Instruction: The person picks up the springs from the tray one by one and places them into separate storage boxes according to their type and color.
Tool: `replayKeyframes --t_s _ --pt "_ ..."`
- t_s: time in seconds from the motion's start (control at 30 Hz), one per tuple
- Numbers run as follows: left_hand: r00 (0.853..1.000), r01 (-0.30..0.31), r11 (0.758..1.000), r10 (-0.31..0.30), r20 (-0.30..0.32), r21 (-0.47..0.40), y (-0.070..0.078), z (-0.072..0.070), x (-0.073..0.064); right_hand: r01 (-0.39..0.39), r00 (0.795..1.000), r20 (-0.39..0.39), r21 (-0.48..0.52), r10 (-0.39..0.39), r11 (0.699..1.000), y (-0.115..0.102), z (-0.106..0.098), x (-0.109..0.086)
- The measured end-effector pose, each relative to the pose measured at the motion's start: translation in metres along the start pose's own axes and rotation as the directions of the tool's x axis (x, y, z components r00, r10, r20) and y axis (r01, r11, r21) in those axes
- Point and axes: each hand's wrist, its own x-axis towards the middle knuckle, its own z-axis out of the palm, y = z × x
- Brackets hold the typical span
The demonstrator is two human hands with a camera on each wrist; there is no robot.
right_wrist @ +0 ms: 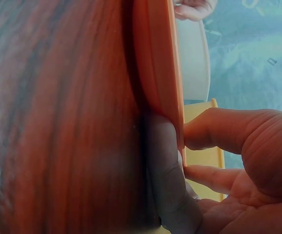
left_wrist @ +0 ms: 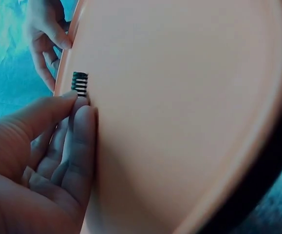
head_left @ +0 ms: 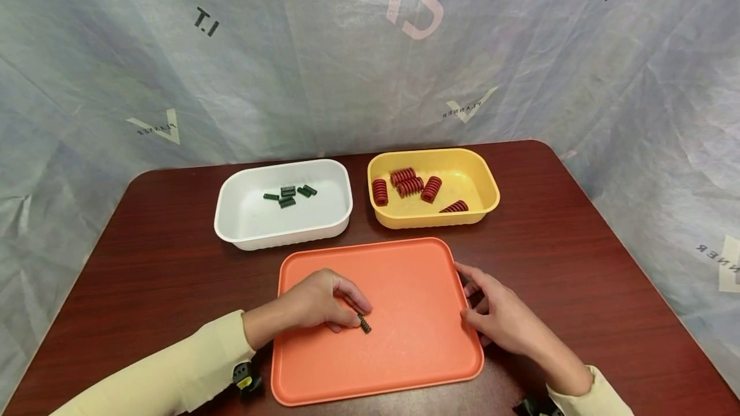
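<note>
Between thumb and fingertips, my left hand (head_left: pixel 324 300) pinches a small dark green coil spring (head_left: pixel 364 323) over the left-middle part of the orange tray (head_left: pixel 416 345). One end of that spring (left_wrist: pixel 80 84) sticks out past the fingertips in the left wrist view. At the tray's right edge, my right hand (head_left: pixel 503 313) holds the rim. Its thumb touches the top of the rim, and another finger lies along the outer wall (right_wrist: pixel 155 53) of the tray in the right wrist view.
Behind the tray stands a white bin (head_left: pixel 248 226) with several small green springs (head_left: pixel 287 201) in it. To its right, a yellow bin (head_left: pixel 416 220) holds several larger red springs (head_left: pixel 410 186). A grey printed curtain (head_left: pixel 260 82) hangs behind the dark wooden table (head_left: pixel 156 255).
</note>
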Motion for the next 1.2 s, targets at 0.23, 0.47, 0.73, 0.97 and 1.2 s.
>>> replayKeyframes --t_s 0.23,0.47,0.73,0.97,1.2 --pt "1.000 0.001 1.000 -0.001 -0.031 0.004 0.000 0.002 -0.001 0.002 1.000 -0.004 -0.010 -0.002 1.000 -0.001 0.000 -0.001" --pt "0.999 -0.017 0.999 0.016 -0.043 -0.027 -0.003 0.001 -0.002 0.006 1.000 -0.002 -0.019 -0.006 1.000 -0.002 -0.001 -0.001" --pt "0.999 -0.023 0.997 0.019 -0.045 -0.080 -0.002 -0.001 -0.003 0.018 1.000 -0.010 -0.033 -0.018 0.999 -0.002 -0.001 -0.002" --pt "0.997 -0.025 0.986 0.012 -0.080 -0.163 0.002 -0.010 -0.002 0.012 1.000 0.001 -0.016 -0.012 1.000 -0.002 -0.001 -0.002" --pt "0.991 -0.054 0.984 0.031 -0.134 -0.170 0.011 -0.023 -0.004 0.013 1.000 0.014 0.005 -0.013 1.000 -0.002 -0.002 -0.002"
